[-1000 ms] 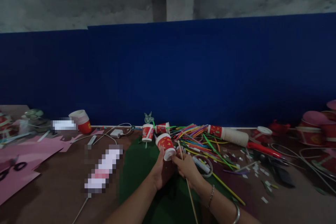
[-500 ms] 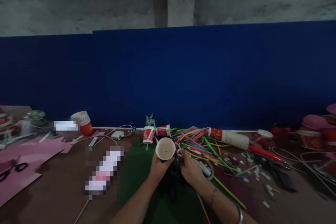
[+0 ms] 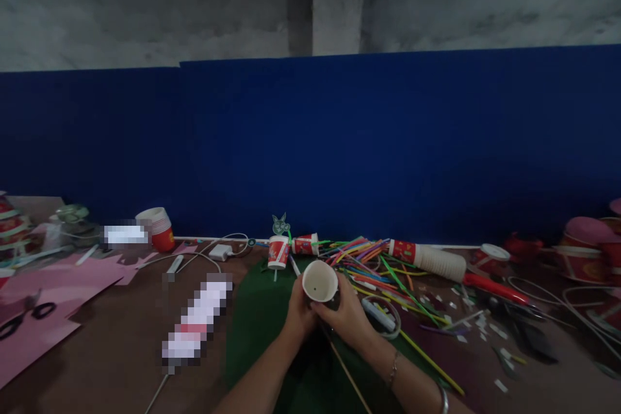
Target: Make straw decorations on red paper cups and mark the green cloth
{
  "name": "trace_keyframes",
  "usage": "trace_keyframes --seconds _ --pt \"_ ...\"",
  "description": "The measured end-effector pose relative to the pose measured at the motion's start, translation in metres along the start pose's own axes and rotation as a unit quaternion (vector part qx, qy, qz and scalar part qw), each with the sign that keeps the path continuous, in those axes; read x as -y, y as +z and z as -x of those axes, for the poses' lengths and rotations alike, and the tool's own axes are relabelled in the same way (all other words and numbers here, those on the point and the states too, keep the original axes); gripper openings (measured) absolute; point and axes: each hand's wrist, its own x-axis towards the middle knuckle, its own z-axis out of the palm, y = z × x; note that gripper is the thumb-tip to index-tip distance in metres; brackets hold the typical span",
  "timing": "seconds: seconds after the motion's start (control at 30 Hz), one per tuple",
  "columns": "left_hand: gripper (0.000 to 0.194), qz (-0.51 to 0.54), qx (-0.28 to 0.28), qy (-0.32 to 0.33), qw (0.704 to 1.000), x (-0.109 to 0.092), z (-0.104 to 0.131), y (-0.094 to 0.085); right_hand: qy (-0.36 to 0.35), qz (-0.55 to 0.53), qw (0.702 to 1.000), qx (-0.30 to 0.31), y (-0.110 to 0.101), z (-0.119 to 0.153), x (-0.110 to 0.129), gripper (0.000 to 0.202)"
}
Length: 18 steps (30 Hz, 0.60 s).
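Note:
A paper cup (image 3: 320, 281) is held between my two hands, its white inside facing me and a small dark hole in its bottom. My left hand (image 3: 299, 315) wraps the cup's left side. From the right, my right hand (image 3: 350, 314) grips the cup, its thumb near the lower rim. A thin wooden stick (image 3: 347, 372) slants from beneath the hands toward the bottom edge; its upper end is hidden, and I cannot tell which hand holds it. Behind the cup, a red paper cup (image 3: 278, 252) with a straw and a cut-out animal face (image 3: 280, 225) stands on the table.
Colourful straws (image 3: 359, 255) spread behind my hands, beside a row of nested cups (image 3: 439, 262) lying sideways. Paper scraps (image 3: 499, 331) and a red-handled tool (image 3: 497, 288) lie right. At left are pink paper (image 3: 63, 291), scissors (image 3: 29, 318), a cup stack (image 3: 160, 233) and a cabled power strip (image 3: 196, 320).
My right hand has moved from beside the cup onto its right side. The cup has shifted slightly right and down, and the stick's visible part now lies closer below the cup.

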Motion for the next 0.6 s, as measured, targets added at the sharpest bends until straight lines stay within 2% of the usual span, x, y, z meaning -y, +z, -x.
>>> trace_keyframes --seconds 0.07,0.13,0.3,0.47,0.6 --pt "0.074 -0.022 0.009 0.021 0.999 -0.002 0.001 -0.003 0.03 -0.025 0.999 -0.006 0.0 -0.013 0.001 0.056" --pt "0.072 -0.039 -0.012 0.049 0.998 -0.008 0.001 -0.005 0.069 -0.031 0.997 -0.024 -0.001 -0.03 0.002 0.054" --pt "0.058 -0.084 -0.161 0.103 0.978 -0.02 -0.001 -0.012 0.106 -0.011 0.994 -0.023 0.009 -0.063 0.003 0.05" --pt "0.042 -0.096 -0.273 0.136 0.947 -0.009 -0.011 -0.021 0.076 0.02 0.996 0.033 0.037 -0.065 0.006 0.049" --pt "0.034 -0.132 -0.297 0.156 0.933 -0.002 -0.015 -0.023 0.064 0.159 0.981 0.094 0.051 -0.061 0.011 0.049"
